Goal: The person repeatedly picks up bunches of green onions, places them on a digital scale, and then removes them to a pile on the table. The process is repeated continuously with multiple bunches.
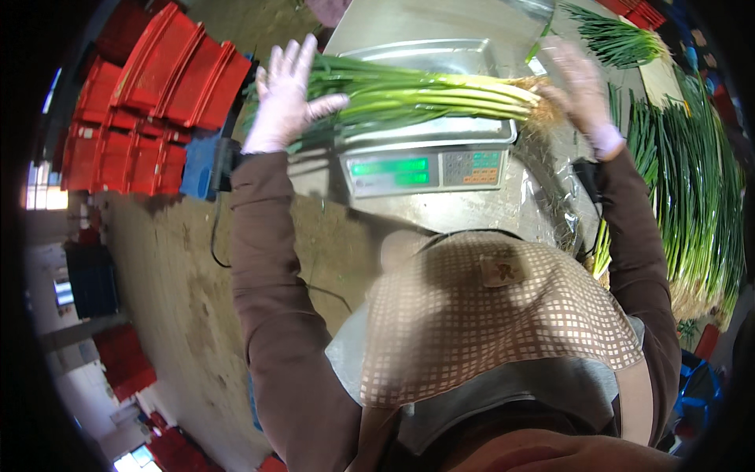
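A bunch of green onions (424,97) lies crosswise on the metal pan (413,131) of a digital scale (422,171). Its green tops point left and its pale, rooted ends point right. My left hand (289,97), in a thin translucent glove, is at the leafy end with fingers spread, not closed around the leaves. At the root end is my right hand (578,88), gloved too and blurred by motion. Its fingers are extended and its thumb side is close to the roots; whether it touches them I cannot tell. Lit green displays and a keypad (472,168) face me.
Many more green onions (690,200) lie in a row on the right, with another bunch (619,38) at the upper right. Red plastic crates (177,71) are stacked at the left beside a blue crate (200,165). A cable (217,230) hangs below my left forearm.
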Available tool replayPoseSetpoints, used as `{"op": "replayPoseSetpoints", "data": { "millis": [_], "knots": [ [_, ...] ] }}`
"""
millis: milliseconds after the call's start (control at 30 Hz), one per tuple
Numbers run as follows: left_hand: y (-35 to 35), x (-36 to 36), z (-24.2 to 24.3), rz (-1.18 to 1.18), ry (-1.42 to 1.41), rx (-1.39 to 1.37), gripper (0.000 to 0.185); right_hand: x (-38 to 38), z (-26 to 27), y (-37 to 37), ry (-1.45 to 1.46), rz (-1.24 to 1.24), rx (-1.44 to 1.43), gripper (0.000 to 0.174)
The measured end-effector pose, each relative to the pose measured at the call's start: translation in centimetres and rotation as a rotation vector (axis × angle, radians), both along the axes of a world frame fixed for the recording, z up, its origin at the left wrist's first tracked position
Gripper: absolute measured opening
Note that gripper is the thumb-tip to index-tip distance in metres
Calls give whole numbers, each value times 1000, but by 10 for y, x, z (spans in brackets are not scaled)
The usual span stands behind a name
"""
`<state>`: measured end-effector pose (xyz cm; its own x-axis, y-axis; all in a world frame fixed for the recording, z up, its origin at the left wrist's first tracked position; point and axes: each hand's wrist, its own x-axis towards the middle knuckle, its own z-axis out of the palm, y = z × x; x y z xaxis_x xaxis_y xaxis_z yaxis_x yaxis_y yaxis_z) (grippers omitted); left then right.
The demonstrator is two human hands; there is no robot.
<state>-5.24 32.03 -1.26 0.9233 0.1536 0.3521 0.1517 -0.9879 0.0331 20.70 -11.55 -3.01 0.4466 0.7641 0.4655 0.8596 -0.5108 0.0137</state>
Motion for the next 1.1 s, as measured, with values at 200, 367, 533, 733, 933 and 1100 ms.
{"op": "replayPoseSetpoints", "data": {
  "millis": [200, 367, 533, 733, 933, 1100],
  "knots": [
    [-22, -17, 81, -26, -213, 200, 112, 25, -4, -126, 206, -231, 385, 56],
    [-68, 33, 74, -378, -280, 341, 107, 14, -46, -183, 344, -374, 449, 53],
    [-110, 100, 2, -313, 194, 57, 120, -12, -58, -176, 447, -410, 515, 51],
    [-136, 134, -62, -389, 519, -132, 124, -32, -57, -164, 384, -429, 492, 43],
    [-136, 150, -67, -413, 186, -27, 46, -45, -70, -169, 359, -498, 516, 41],
    [-87, 216, -68, -409, 171, 64, 43, -69, -78, -187, 338, -650, 471, 45]
  ]
}}
